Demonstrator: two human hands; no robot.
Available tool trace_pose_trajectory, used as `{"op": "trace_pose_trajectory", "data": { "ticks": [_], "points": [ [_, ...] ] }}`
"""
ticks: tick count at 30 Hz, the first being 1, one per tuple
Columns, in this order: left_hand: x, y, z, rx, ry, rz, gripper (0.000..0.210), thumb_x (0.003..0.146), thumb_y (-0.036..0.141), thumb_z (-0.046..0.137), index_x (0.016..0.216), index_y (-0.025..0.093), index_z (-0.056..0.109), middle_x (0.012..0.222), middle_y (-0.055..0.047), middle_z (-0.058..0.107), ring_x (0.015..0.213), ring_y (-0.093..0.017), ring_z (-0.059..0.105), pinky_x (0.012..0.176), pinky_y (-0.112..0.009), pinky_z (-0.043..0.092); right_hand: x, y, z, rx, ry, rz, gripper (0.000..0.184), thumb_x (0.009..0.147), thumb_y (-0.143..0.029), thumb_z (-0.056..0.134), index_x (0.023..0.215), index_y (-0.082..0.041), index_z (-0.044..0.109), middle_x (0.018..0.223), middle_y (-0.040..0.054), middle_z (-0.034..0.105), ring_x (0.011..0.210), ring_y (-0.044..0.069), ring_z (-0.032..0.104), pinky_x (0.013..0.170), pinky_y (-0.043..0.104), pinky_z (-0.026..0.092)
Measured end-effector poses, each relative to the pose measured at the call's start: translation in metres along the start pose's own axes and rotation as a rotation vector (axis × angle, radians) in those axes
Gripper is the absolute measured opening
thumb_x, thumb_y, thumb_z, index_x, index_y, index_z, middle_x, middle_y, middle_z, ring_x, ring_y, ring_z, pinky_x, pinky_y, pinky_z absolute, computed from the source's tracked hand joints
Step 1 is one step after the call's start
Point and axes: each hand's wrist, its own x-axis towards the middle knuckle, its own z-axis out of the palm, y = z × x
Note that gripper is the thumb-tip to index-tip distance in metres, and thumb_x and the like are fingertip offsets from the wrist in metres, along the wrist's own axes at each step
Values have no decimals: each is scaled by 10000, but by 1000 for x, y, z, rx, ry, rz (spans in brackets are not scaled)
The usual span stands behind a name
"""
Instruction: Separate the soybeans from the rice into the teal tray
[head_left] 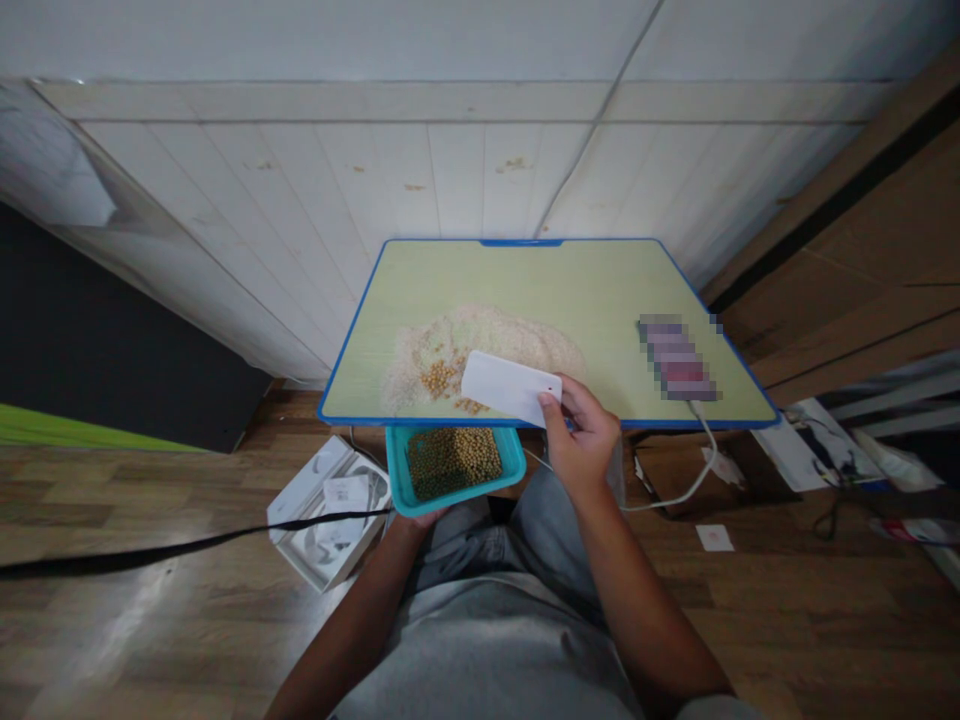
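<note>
Grey shirt fabric [480,660] is seen nearest. Over a blue-rimmed, pale-green tabletop [585,285] by a white panelled wall [300,190], a white rectangular card [504,385], its dark mark [550,389] unreadable, is clamped in the fingers of the right hand [586,435], its long axis slanting leftward toward round yellow beans [438,379]. Below, a teal plastic basket [513,458] is supported by the left hand [424,518], whose finger state cannot be told.

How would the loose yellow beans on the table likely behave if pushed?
The beans look small and round, so they would probably roll apart. The pale grains around them may get swept along. Some beans lie near the front table edge, so a push that way might send them over.
</note>
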Motion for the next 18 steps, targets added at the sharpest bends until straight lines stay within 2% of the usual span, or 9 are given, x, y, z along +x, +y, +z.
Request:
{"op": "trace_pose_trajectory", "data": {
  "ticks": [3,7,10,14,18],
  "points": [
    [0,-4,-9,-118,19,-1,596,1035,691,387,1480,364,611,1587,76,577,1650,-257,265,1291,-586,277,-1,1,1,15,-6,-14,215,944,-366,752,1098,-225,804,929,54,861,823,237,838,752,333,678],
    [2,-6,-15,-208,7,3,593,1089,603,293,1492,309,614,1476,-4,679,1522,-252,506,1260,-602,336,-2,3,1,20,-19,-28,207,948,-360,750,1094,-224,807,915,43,858,808,222,834,739,318,675],
    [4,-6,-14,-235,-40,23,595,1083,583,331,1487,270,637,1427,-68,707,1439,-287,601,1260,-615,351,-1,3,1,31,-20,-33,202,949,-346,750,1099,-223,806,925,40,859,815,214,835,744,305,670],
    [4,-6,-15,-260,-144,17,558,1054,548,470,1526,279,596,1476,-74,661,1468,-311,572,1272,-688,195,1,1,-1,30,-13,-44,184,947,-329,751,1086,-224,809,899,33,852,790,208,827,717,292,659],
    [2,-6,-22,-289,-200,5,658,996,536,608,1596,294,486,1566,-49,564,1562,-320,448,1243,-725,58,2,-3,-3,10,20,-45,181,942,-332,751,1069,-216,809,871,30,844,762,208,816,694,289,650]
  ]
}}
